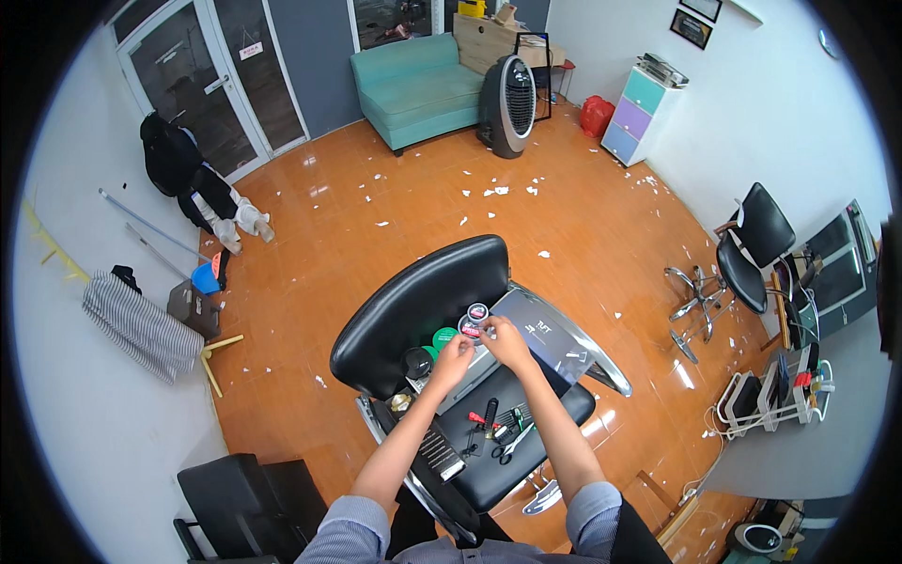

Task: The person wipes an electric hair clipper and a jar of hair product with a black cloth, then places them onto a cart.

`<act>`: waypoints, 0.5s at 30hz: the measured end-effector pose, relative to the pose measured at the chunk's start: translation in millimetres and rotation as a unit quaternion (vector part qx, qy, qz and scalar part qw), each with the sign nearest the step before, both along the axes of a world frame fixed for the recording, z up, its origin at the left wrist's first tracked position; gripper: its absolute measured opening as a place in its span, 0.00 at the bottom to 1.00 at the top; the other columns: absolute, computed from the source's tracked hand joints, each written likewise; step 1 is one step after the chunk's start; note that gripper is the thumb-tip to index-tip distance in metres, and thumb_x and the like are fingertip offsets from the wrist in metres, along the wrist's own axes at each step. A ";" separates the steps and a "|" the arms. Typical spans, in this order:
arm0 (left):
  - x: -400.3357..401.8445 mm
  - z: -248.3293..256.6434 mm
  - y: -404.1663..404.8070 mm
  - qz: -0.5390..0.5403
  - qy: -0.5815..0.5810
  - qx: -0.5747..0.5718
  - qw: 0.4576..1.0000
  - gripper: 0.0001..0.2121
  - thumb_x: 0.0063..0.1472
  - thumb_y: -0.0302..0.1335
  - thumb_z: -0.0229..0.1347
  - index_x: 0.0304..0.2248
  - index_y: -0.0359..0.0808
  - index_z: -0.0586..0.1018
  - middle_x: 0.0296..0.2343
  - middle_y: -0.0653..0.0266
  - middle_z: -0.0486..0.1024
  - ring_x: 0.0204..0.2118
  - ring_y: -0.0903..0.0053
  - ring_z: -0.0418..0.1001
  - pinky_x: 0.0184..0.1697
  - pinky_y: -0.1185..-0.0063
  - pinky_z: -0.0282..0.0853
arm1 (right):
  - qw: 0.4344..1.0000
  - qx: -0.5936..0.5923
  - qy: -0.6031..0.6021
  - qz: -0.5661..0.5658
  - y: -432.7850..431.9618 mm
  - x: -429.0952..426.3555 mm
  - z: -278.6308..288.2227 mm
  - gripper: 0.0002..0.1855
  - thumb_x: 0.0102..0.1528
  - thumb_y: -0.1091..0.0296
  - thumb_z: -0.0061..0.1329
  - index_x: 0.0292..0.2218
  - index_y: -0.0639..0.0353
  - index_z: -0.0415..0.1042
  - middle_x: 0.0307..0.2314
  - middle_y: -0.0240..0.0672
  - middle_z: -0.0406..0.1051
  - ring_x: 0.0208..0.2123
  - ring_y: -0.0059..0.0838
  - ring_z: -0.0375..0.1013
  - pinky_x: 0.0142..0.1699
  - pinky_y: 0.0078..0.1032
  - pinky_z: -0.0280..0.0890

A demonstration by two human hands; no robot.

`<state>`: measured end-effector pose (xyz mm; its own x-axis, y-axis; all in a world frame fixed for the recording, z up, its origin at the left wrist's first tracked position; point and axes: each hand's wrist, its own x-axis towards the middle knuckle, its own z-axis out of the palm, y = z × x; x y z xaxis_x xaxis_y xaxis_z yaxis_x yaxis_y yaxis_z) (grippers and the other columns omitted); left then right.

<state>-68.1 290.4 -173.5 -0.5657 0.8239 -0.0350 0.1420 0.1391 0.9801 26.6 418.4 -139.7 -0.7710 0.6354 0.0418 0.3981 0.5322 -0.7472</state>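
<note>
My left hand and my right hand meet above a black salon chair. The right fingers touch round tins with printed lids, a small one on a larger one. The left fingertips are close beside them; what they hold, if anything, is too small to tell. Green-lidded tins and a black round jar stand to the left. A dark box lies by the right armrest. On the seat lie scissors, a black comb and clips. A dark printed box rests on the left side.
White scraps litter the orange tiled floor. A person bends near the glass door. Around the room are a green sofa, an air cooler, another black chair and a white wire rack.
</note>
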 end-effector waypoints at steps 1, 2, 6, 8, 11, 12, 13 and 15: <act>-5.5 0.1 9.4 -0.019 0.081 -0.022 0.996 0.10 0.56 0.27 0.50 0.36 0.31 0.70 0.31 0.58 0.73 0.33 0.71 0.72 0.39 0.76 0.66 | 0.999 0.039 -0.028 0.006 3.7 -8.6 -3.4 0.14 0.46 0.67 0.52 0.36 0.62 0.72 0.33 0.42 0.70 0.38 0.41 0.70 0.44 0.33 0.64; -9.1 0.2 17.5 -0.019 0.149 -0.070 0.986 0.12 0.54 0.28 0.52 0.37 0.31 0.70 0.33 0.57 0.72 0.36 0.69 0.71 0.40 0.74 0.66 | 0.996 0.051 -0.070 0.006 6.1 -14.4 -6.9 0.18 0.45 0.66 0.53 0.39 0.60 0.70 0.39 0.40 0.66 0.44 0.41 0.66 0.46 0.37 0.63; -20.9 2.3 42.3 -0.038 0.342 -0.251 0.905 0.22 0.46 0.32 0.60 0.39 0.34 0.67 0.39 0.56 0.67 0.46 0.60 0.64 0.45 0.65 0.64 | 0.972 0.121 -0.201 0.032 20.4 -36.1 -24.2 0.28 0.44 0.65 0.54 0.47 0.54 0.63 0.47 0.36 0.60 0.50 0.38 0.60 0.48 0.40 0.63; -22.5 -1.2 45.6 -0.050 0.354 -0.305 0.883 0.25 0.44 0.32 0.62 0.40 0.34 0.66 0.40 0.55 0.66 0.47 0.60 0.63 0.46 0.64 0.63 | 0.973 0.117 -0.200 0.015 25.8 -39.8 -38.0 0.29 0.43 0.65 0.55 0.48 0.53 0.62 0.46 0.35 0.61 0.50 0.37 0.61 0.48 0.41 0.62; -28.9 -7.3 45.5 -0.069 0.344 -0.341 0.872 0.29 0.43 0.31 0.63 0.44 0.34 0.64 0.42 0.55 0.65 0.49 0.60 0.62 0.48 0.63 0.62 | 0.977 0.101 -0.190 0.003 27.4 -44.4 -46.6 0.31 0.42 0.65 0.56 0.48 0.52 0.61 0.46 0.33 0.62 0.49 0.36 0.62 0.48 0.41 0.61; -32.1 -10.3 43.2 -0.075 0.336 -0.345 0.873 0.30 0.42 0.31 0.63 0.45 0.34 0.63 0.43 0.54 0.65 0.50 0.59 0.62 0.49 0.63 0.62 | 0.978 0.094 -0.185 0.002 26.9 -45.2 -46.9 0.31 0.42 0.65 0.56 0.48 0.51 0.61 0.45 0.32 0.62 0.49 0.35 0.62 0.48 0.42 0.61; -36.7 -13.0 40.7 -0.077 0.321 -0.335 0.882 0.31 0.41 0.31 0.64 0.45 0.34 0.63 0.43 0.55 0.64 0.50 0.59 0.61 0.48 0.63 0.62 | 0.978 0.099 -0.186 0.000 27.1 -46.1 -46.9 0.31 0.41 0.65 0.57 0.47 0.51 0.62 0.44 0.32 0.63 0.49 0.35 0.62 0.48 0.41 0.60; -48.1 -13.4 37.5 -0.082 0.291 -0.315 0.900 0.33 0.40 0.30 0.65 0.46 0.34 0.62 0.44 0.55 0.64 0.50 0.59 0.61 0.48 0.63 0.62 | 0.976 0.108 -0.187 -0.005 28.3 -47.4 -48.3 0.29 0.40 0.65 0.58 0.46 0.50 0.64 0.43 0.31 0.65 0.48 0.33 0.64 0.47 0.39 0.60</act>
<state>-116.2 327.9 -186.8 -0.5118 0.8186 -0.2608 0.6747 0.5709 0.4679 -20.8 446.6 -188.0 -0.7520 0.6503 -0.1078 0.6275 0.6562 -0.4191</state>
